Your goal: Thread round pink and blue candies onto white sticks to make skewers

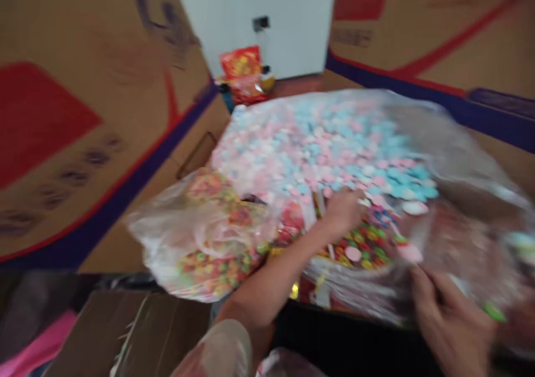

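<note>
My left hand (345, 210) reaches into a large clear plastic bag of pink, white and blue sweets (330, 143). Its fingers are bent together at the edge of the pile, and what they pinch is hidden. Beneath it lie small red, green and yellow round candies (370, 246). At the lower right my right hand (451, 316) pinches a pink lollipop-like sweet (408, 251) with a red and green band, near the bag's front edge. Motion blurs its details. Left of my left forearm sits a second clear bag (179, 232) holding colourful candies.
Tall printed cardboard boxes (50, 115) stand on the left, with another cardboard box (438, 32) on the right. A red snack packet (242, 73) stands at the back before a white panel (292, 26). A brown carton (104, 332) is at the lower left.
</note>
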### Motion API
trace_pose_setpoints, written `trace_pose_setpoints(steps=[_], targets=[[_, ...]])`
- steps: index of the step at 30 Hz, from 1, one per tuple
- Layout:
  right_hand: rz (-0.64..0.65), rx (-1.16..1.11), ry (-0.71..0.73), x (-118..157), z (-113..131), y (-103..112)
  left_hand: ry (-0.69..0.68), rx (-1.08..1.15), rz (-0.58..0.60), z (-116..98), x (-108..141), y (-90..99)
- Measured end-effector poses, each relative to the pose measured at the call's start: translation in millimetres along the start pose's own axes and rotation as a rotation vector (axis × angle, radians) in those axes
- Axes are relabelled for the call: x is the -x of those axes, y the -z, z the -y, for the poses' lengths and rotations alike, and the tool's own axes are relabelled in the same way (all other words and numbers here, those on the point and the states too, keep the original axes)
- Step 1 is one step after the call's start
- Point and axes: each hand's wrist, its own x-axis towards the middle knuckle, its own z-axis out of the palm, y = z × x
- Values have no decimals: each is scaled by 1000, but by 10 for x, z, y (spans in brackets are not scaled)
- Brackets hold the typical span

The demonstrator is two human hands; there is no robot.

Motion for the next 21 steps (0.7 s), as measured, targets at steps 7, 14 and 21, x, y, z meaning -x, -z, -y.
trace_pose_setpoints(steps=[7,14,21], targets=[[19,37,76,-10,-45,-4,35,342,-49,188,-167,40],[24,-30,135,-9,-38,16,157,509,-2,146,-99,113],[27,-95,151,-37,-35,-6,249,621,10,126,-123,175]])
